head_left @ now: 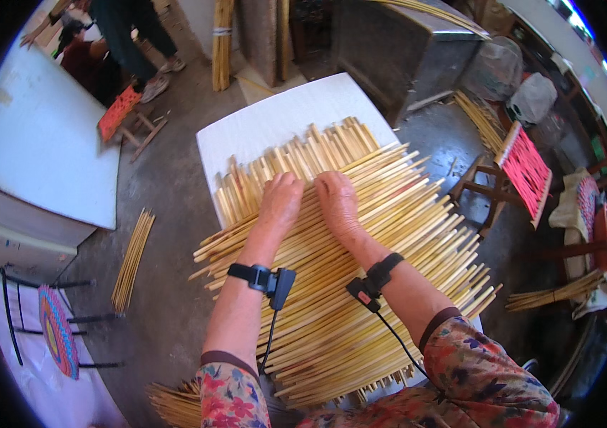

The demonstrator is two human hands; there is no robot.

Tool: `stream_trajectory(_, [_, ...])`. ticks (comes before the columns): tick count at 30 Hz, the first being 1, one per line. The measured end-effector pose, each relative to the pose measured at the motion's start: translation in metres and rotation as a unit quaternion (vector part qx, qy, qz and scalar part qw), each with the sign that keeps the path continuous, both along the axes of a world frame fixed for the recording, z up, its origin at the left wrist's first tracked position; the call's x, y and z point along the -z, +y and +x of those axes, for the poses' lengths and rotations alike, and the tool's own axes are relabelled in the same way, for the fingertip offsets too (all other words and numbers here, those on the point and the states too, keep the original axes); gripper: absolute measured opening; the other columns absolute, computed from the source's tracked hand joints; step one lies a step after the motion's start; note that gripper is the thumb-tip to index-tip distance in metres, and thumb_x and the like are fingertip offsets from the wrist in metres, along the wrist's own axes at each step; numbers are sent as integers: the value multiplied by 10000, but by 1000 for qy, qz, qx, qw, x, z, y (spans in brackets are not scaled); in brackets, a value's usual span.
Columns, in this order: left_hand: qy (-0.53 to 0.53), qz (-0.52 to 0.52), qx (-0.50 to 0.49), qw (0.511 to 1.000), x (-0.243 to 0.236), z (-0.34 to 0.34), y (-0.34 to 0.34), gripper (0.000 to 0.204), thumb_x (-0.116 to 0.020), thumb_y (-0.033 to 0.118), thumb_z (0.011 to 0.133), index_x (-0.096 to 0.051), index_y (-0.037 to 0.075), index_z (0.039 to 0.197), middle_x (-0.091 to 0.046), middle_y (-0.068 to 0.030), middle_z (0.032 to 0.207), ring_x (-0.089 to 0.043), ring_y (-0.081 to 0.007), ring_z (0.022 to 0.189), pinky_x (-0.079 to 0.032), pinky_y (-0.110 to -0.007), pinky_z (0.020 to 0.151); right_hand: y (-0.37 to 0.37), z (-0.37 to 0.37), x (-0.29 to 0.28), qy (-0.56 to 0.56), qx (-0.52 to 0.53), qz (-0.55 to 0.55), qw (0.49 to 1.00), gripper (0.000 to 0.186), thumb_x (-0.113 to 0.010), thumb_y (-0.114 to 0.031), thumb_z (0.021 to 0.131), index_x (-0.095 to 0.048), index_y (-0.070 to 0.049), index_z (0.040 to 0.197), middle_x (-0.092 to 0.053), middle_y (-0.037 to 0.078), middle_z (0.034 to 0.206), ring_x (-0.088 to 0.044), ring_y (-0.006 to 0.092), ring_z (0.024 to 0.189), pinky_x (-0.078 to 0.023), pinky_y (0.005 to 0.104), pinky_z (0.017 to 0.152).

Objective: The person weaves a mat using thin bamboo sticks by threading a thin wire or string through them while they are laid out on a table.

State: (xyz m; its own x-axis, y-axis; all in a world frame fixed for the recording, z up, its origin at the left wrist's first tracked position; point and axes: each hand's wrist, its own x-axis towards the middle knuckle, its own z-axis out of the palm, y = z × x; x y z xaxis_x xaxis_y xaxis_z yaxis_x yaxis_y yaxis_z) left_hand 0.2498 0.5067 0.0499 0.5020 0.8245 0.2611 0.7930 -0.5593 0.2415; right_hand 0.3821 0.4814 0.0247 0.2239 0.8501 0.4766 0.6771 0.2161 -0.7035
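A mat of pale yellow stalks (367, 285) covers most of a white tabletop (260, 128) in front of me. Its long crosswise stalks lie over lengthwise ones, whose uneven ends (339, 146) stick out at the far side. At the far edge of the crosswise layer, my left hand (281, 203) is closed on a stalk, with its fingertips hidden. Close by to its right, my right hand (337, 202) curls over the same edge, also closed on a stalk. Both wrists wear black straps with small cabled devices.
Loose stalks (133, 260) lie on the floor at left, and a tied bundle (223, 46) stands upright at the back. Folding stools with red seats (524, 171) stand at right and far left. A dark metal box (389, 57) is behind the table. Other people are at the far left.
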Motion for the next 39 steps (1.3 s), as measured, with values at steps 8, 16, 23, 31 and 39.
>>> stream_trajectory(8, [24,-44,1,999,-6,-4,5,86,-565,-7,731,-623,30,784,-567,-118,868,-526,-266,920,-433,-383,804,0,-4,2,-10,-7,-4,1000,71,-604,-105,800,-579,-40,814,-577,137,788,-543,326,771,-443,400,694])
stream_trajectory(16, [33,-46,-7,998,-3,-1,10,108,-554,-15,723,-621,7,805,-584,-132,913,-533,-278,952,-436,-395,823,1,1,2,28,-7,-9,1000,76,-605,-115,804,-578,-46,822,-579,133,794,-554,318,784,-449,399,696])
stream_trajectory(23, [7,-3,20,1000,4,-10,13,37,-567,48,748,-584,15,748,-575,-151,804,-543,-310,837,-443,-399,758,-1,-2,-1,54,-3,-20,998,84,-602,-114,805,-570,-38,822,-574,136,793,-554,317,789,-449,397,698])
stream_trajectory(31, [12,-1,10,1000,-1,-9,12,57,-578,54,744,-578,19,789,-575,-135,832,-550,-301,871,-442,-395,768,0,-5,3,15,8,-15,1000,85,-605,-123,803,-572,-59,847,-571,126,812,-552,307,812,-453,393,702])
stream_trajectory(39, [59,-53,2,997,-10,1,12,97,-511,10,754,-592,10,808,-576,-138,882,-541,-290,927,-427,-402,812,0,-4,1,14,16,-30,999,64,-589,-112,807,-557,-59,820,-555,127,782,-538,307,798,-451,396,699])
